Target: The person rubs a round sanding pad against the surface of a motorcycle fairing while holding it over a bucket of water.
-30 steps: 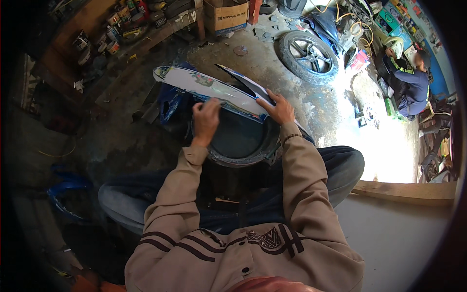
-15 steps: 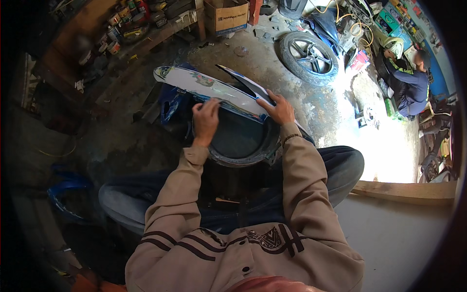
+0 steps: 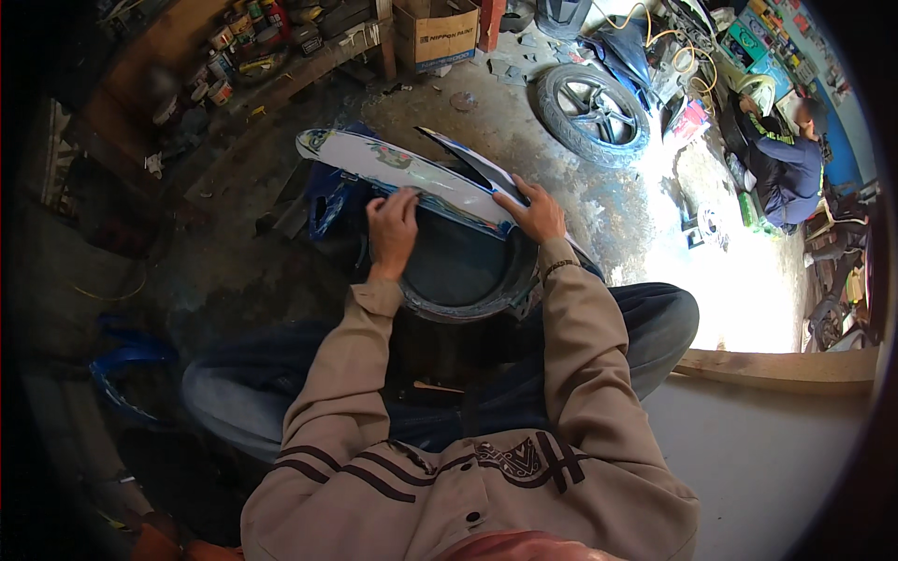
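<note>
A long white body panel [image 3: 426, 175] with patches of coloured graphics and a blue lower edge lies slantwise in front of me. Its near side rests across a round, dark, tub-like stand [image 3: 458, 309]. Toward the right end of the panel, my right hand [image 3: 538, 213] is closed over it, thumb on the white face. My left hand [image 3: 393, 229] is at the panel's lower edge, fingers bent and pressed together. Whatever small thing may be under those fingertips is hidden. A narrow dark-edged fork [image 3: 463, 154] of the panel sticks out beyond the right hand.
Blue plastic parts [image 3: 327, 206] lie left of the stand, and another blue part [image 3: 131, 360] on the floor farther left. Ahead are a cardboard box [image 3: 438, 37] and a wheel with tyre [image 3: 594, 112]. A person [image 3: 790, 168] sits at the far right, beyond a wooden beam [image 3: 786, 366].
My left hand has shifted slightly left along the panel's lower edge, its fingers closer together. My right hand and the panel stay in place.
</note>
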Tool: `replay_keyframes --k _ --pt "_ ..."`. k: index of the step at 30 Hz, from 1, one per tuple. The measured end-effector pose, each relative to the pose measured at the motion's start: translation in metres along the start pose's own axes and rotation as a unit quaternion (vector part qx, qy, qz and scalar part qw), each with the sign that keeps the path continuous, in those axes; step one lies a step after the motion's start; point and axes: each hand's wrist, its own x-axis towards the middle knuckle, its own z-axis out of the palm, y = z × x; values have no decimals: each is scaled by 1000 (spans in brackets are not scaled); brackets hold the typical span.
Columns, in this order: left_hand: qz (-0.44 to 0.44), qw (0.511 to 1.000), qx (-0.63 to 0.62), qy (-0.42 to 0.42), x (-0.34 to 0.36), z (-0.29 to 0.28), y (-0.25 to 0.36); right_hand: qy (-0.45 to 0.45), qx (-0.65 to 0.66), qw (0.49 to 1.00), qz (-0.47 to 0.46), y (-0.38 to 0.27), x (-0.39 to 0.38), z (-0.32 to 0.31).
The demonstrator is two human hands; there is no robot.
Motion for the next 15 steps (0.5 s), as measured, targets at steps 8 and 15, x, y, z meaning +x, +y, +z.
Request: replay_keyframes --k 8,15 --pt "127 990 -13 -58 -9 2 7 -6 -3 1000 -2 0 -1 -2" --pt "30 999 19 -37 -10 -2 4 1 0 1000 -3 0 1 0"
